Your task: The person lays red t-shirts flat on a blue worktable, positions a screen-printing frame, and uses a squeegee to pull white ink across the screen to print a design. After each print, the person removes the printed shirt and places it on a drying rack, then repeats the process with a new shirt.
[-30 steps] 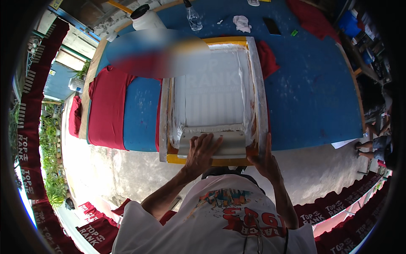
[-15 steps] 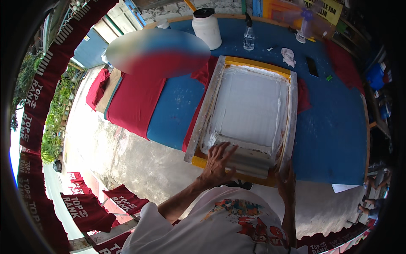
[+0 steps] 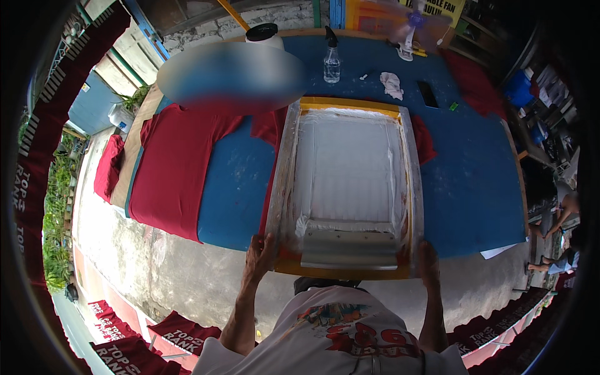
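1. Head view: a wooden-framed printing screen [image 3: 347, 187] is seen lying flat on a blue table [image 3: 475, 169], its near edge at the table's front edge.
2. The left hand [image 3: 258, 255] is closed on the near left corner of the frame, fingers curled over its edge.
3. The right hand [image 3: 429, 262] is clasped on the near right corner of the frame.
4. A squeegee [image 3: 350, 245] is seen resting inside the screen along its near end, between the two hands, with white ink smeared around it.
5. The mesh is coated with white ink; yellow tape is seen along the far and near ends of the frame.
6. A red shirt [image 3: 178, 169] is spread on the table to the left of the screen, apart from it; red cloth [image 3: 425, 139] shows from under the frame on the right side.
7. A folded red stack [image 3: 109, 167] is seen further left, at the table's end.
8. At the far side of the table a spray bottle [image 3: 332, 62], a white tub [image 3: 262, 36], a crumpled rag [image 3: 392, 84] and a dark phone [image 3: 427, 94] are placed well apart from the screen.
9. A small fan [image 3: 409, 31] stands at the far edge.
10. Red banners [image 3: 125, 337] lie on the concrete floor to the person's left.
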Demonstrator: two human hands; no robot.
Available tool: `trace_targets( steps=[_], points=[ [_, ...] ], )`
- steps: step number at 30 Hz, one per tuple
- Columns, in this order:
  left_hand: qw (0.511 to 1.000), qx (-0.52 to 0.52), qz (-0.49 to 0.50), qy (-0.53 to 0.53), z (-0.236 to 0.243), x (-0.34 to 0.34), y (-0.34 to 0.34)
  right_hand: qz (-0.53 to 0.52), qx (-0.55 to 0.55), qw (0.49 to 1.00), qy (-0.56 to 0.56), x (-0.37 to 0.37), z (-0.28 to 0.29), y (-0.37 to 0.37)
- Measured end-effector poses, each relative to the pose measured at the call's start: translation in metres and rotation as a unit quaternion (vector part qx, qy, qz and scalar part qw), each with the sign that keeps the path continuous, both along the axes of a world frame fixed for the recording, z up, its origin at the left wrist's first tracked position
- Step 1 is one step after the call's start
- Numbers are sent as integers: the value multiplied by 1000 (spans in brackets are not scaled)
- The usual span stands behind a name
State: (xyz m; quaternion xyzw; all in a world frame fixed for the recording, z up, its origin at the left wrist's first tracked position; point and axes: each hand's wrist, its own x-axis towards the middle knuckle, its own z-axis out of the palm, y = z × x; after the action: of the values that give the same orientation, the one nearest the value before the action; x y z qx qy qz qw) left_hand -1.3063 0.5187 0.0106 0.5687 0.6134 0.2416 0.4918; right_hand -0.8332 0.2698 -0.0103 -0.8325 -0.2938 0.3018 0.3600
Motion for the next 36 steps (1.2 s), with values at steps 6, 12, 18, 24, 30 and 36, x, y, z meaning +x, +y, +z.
trace_targets(
  steps=[6,12,18,24,30,36],
  points=[
    [997,37,-53,39,71,5,17,-128,63,990,10,-6,57,7],
    [997,15,-80,10,83,-5,31,-110,96,987,-72,-28,107,16],
    [995,52,-75,-37,63,-39,44,-110,71,986,-99,-70,142,12],
    [993,56,-79,-66,62,-116,36,-125,98,981,-107,-157,158,16],
    [994,92,-45,-39,59,-254,14,-71,111,985,-109,-289,140,38],
    [997,70,-18,42,76,-376,8,-29,105,992,-66,-392,141,73]
  ],
)
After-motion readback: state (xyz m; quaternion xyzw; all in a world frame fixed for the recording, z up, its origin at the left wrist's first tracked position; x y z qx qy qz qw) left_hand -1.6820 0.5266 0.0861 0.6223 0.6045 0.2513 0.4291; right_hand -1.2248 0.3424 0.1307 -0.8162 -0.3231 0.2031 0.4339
